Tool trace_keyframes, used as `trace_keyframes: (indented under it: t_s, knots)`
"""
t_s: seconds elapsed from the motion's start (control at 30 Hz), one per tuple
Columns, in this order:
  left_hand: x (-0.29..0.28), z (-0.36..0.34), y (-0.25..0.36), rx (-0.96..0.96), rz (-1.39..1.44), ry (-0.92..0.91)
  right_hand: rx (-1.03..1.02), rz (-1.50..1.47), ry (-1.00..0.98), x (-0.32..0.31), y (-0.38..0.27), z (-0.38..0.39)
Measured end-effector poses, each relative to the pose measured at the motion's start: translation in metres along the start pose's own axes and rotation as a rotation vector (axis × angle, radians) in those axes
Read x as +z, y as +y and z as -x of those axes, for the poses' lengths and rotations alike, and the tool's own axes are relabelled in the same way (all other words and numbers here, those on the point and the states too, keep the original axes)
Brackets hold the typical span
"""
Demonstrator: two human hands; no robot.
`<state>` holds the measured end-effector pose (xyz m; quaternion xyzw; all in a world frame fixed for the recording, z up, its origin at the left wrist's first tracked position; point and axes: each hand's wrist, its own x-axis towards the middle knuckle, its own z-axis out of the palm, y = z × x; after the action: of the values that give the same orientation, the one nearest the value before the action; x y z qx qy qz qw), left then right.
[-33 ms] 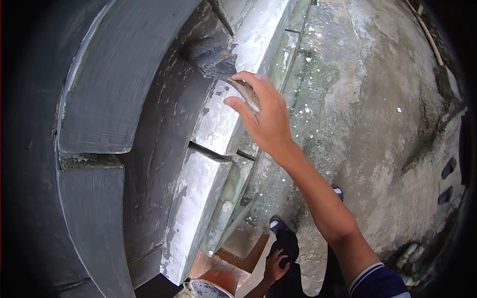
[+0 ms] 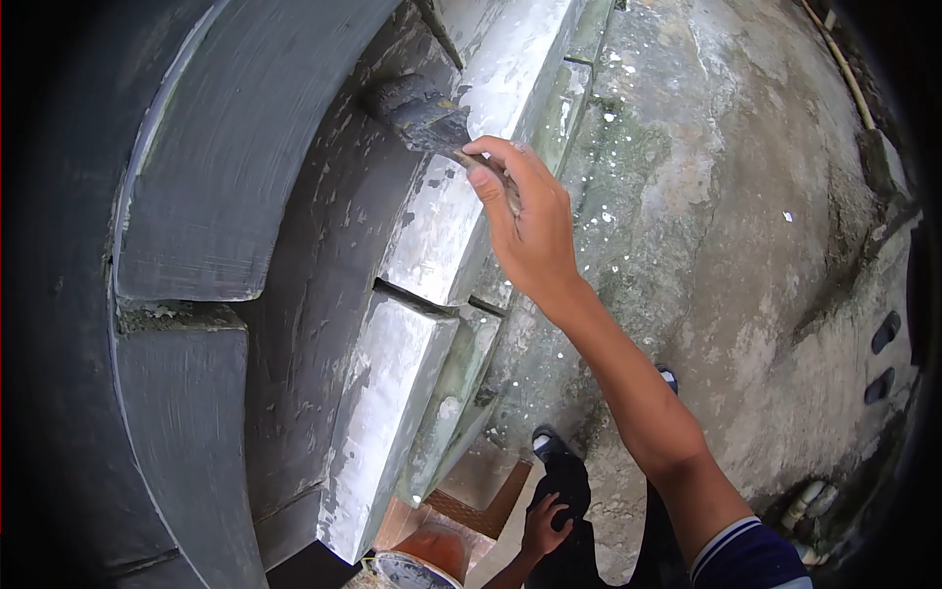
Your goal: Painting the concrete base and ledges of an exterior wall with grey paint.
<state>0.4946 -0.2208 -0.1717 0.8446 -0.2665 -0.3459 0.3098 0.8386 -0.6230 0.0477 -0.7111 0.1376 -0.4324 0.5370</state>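
In my right hand (image 2: 533,221) is a wide paintbrush (image 2: 432,118), its handle pinched between thumb and fingers. Dark grey paint coats its head and bristles, which press against the dark inner face (image 2: 339,201) of the concrete structure, just beyond a white-painted ledge (image 2: 432,250). Part of the handle is hidden behind my fingers. Low in the picture, my left hand (image 2: 546,525) hangs in front of my dark trouser leg, fingers loosely bent and apart, with nothing in it.
Grey-painted blocks (image 2: 206,177) rise on the left, with a gap between them. An orange bucket (image 2: 437,552) with a paint-smeared rim stands at the bottom. Paint-spotted concrete ground (image 2: 706,245) stretches right, toward a pair of dark slippers (image 2: 883,358).
My right thumb has closed in on the brush handle, and the fingers have tightened round it. The brush head has barely shifted. My left hand has stayed where it was.
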Motion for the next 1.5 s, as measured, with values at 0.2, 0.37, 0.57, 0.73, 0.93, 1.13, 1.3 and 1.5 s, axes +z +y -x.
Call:
trace_keyframes:
  t_s: [0.2,0.37,0.57,0.73,0.93,1.13,1.3,1.5]
  knots:
    - [-0.001,0.011,-0.007,-0.003,0.010,0.017,0.174,-0.058,-0.038,-0.016,0.001,-0.018]
    - [-0.002,0.012,-0.007,0.001,0.034,0.034,-0.052,0.236,0.099,-0.013,-0.002,-0.043]
    - [-0.004,0.010,-0.008,0.002,0.037,0.032,-0.064,0.369,0.028,0.040,-0.042,-0.009]
    - [-0.008,0.016,-0.026,0.023,0.021,0.032,-0.048,-0.013,-0.145,0.034,-0.064,0.048]
    - [-0.010,0.011,-0.014,-0.011,0.008,-0.003,-0.200,0.150,0.139,-0.004,-0.011,-0.009]
    - [-0.002,0.008,-0.012,0.004,0.024,-0.010,-0.128,0.412,0.135,0.038,-0.010,-0.026]
    - [-0.007,0.006,-0.015,-0.023,-0.035,-0.028,-0.092,0.226,-0.172,0.022,-0.071,0.058]
    - [-0.007,0.001,-0.009,-0.035,-0.039,-0.044,-0.118,0.137,-0.131,-0.005,-0.048,0.027]
